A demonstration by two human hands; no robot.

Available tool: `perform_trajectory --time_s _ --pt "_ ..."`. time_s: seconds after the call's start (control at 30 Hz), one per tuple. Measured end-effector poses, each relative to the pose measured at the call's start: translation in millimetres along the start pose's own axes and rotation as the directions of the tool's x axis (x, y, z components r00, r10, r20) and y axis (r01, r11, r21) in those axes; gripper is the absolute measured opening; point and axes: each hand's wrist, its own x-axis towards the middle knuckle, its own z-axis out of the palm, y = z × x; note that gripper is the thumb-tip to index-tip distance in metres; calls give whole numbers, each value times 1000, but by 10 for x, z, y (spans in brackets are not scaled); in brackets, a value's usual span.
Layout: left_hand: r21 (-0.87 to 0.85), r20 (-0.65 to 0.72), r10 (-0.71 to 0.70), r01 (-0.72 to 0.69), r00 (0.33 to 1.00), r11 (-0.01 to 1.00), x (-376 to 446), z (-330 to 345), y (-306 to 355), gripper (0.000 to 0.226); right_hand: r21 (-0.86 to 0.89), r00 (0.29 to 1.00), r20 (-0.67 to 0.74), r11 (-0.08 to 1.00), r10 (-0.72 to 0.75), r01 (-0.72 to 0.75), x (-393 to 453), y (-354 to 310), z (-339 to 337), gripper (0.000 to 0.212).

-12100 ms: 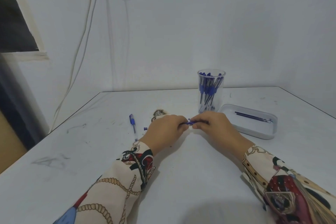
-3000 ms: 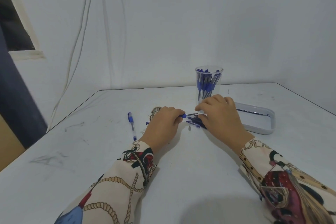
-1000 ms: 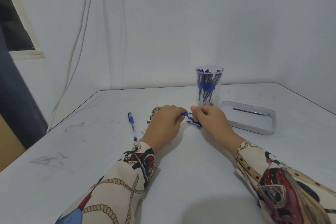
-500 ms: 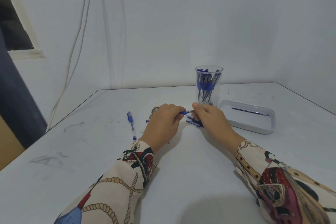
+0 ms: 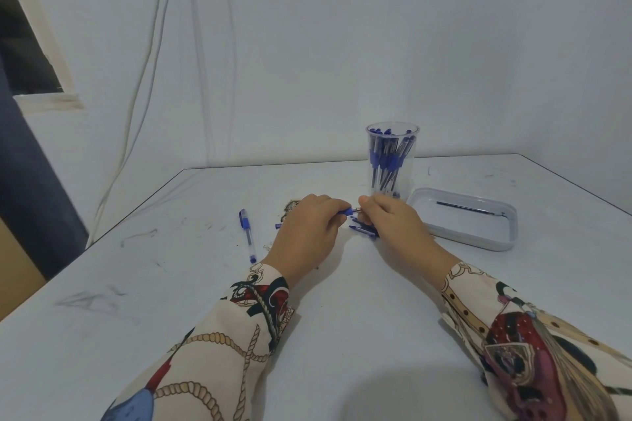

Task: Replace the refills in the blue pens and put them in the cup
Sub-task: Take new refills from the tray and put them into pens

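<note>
Blue pen (image 5: 348, 212) was held just above the table (image 5: 342, 318), nr the clear cup (image 5: 392, 161) of pens, w/ left hand (image 5: 307, 236) fingers curled round its barrel & right hand (image 5: 393, 222) pinching its tip end, another pen (image 5: 248, 236) lying apart at left, tray (image 5: 478, 236) at right.

left hand (image 5: 307, 232): fingers curled, pinching | right hand (image 5: 393, 222): fingers curled, pinching

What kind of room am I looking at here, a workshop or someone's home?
Hard to say for sure; it looks like a plain indoor work corner. A scuffed white table stands against bare white walls, cables hang down the wall, and only a clear cup of pens and a shallow tray are set out.
</note>
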Motion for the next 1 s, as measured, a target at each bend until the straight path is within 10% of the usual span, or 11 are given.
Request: perform_trajectory --time_s 0.57,0.7,1.0 --pt "60 14 -69 68 997 996 20 11 -76 26 -209 999 -29 978 -32 25 53 102 -22 32" --pt "113 60 -120 113 991 987 10 32 -163 26 -702 977 44 689 -209 179 61 185 -88 23" --pt "163 75 -130 117 989 980 5 45 -189 27 -817 946 135 507 -294 274 9 125 -34 24"
